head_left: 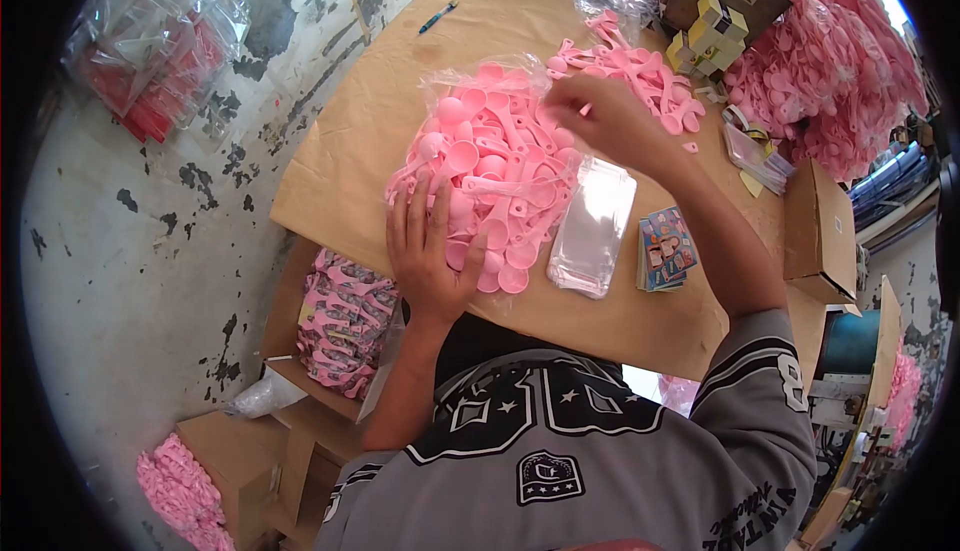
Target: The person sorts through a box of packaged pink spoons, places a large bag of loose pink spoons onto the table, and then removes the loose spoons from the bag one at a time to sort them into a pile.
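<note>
A heap of pink measuring spoons (490, 176) lies on the table with a clear plastic bag (520, 63) around its far edge. My left hand (430, 251) rests flat on the near left side of the heap, its fingers spread. Over the far right edge of the heap is my right hand (605, 116), fingers curled inward; what they hold, if anything, is hidden. A second, looser group of pink scoops (650, 76) spreads out beyond that hand. Nearer me lie a stack of clear plastic bags (592, 231) and a stack of printed cards (665, 249).
The brown-covered table (340, 171) has a pen (438, 17) at its far left. Boxes (715, 31) and a large bag of pink scoops (830, 71) stand far right. An open carton (820, 231) sits at the right edge; a carton of packed scoops (345, 326) is below left.
</note>
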Action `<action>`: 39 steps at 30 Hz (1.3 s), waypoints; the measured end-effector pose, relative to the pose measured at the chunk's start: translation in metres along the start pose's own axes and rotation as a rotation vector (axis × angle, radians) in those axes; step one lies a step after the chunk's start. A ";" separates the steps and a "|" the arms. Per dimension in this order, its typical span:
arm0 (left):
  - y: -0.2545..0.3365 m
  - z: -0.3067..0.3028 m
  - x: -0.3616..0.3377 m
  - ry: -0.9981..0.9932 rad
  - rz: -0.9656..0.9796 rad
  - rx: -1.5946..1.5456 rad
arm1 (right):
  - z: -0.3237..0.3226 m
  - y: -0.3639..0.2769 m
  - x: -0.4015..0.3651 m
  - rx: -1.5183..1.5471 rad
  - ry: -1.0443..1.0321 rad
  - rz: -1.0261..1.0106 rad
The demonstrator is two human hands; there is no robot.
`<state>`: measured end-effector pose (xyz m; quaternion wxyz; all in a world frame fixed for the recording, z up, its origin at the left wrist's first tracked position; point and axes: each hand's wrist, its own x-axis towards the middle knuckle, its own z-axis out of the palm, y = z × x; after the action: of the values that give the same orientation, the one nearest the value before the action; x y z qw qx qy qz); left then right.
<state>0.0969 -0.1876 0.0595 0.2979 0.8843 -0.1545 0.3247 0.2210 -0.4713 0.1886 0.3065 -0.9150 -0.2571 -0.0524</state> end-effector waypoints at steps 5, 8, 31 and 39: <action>0.003 -0.002 -0.003 0.029 -0.037 -0.067 | 0.026 -0.029 0.013 -0.022 -0.317 0.041; 0.002 -0.001 -0.003 0.018 -0.043 -0.081 | 0.034 -0.034 0.011 -0.060 -0.358 0.015; -0.002 0.003 -0.009 -0.122 -0.078 0.098 | 0.011 -0.028 0.020 0.391 -0.369 0.228; -0.003 0.006 -0.009 -0.107 -0.071 0.108 | 0.005 -0.014 0.012 0.710 -0.193 0.284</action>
<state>0.0943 -0.1881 0.0489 0.2524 0.9201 -0.1211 0.2739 0.2237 -0.4533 0.1951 0.5827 -0.7792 -0.1577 0.1689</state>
